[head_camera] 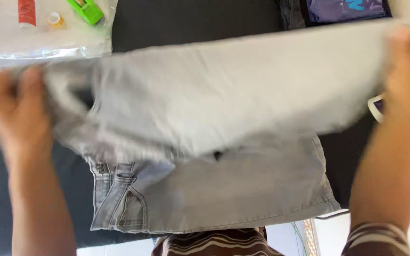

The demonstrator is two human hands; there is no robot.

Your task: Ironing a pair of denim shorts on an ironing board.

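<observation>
Two hands at work, both ours, one at each side of the frame. Left hand (13, 106), at the left edge, is clenched on one end of a pair of light grey jeans (224, 142); right hand (406, 52), at the upper right, grips the other end. Both hands and the raised cloth are blurred, so we cannot make out the fingers.

Jeans stretch across the middle of the frame from hand to hand. Upper part is lifted and pulled taut between the hands. Lower part lies flat on the table (191, 19), which is covered in dark cloth. Waistband, belt loops and a pocket show at lower left of centre; a hemmed edge runs along the lower right.

Upper left of the frame: a clear plastic sheet (43, 40) on the table, and on it a red and white tube (26, 13), a small yellow-capped jar (55, 19) and a bright green stapler-like tool (86, 10), close together, well apart from the hands.

Upper right: a purple garment (345, 9) beyond the jeans, partly cut off by the frame edge.

Bottom centre and lower right: our brown and white striped clothing (214, 244), just below the jeans' lower edge.
</observation>
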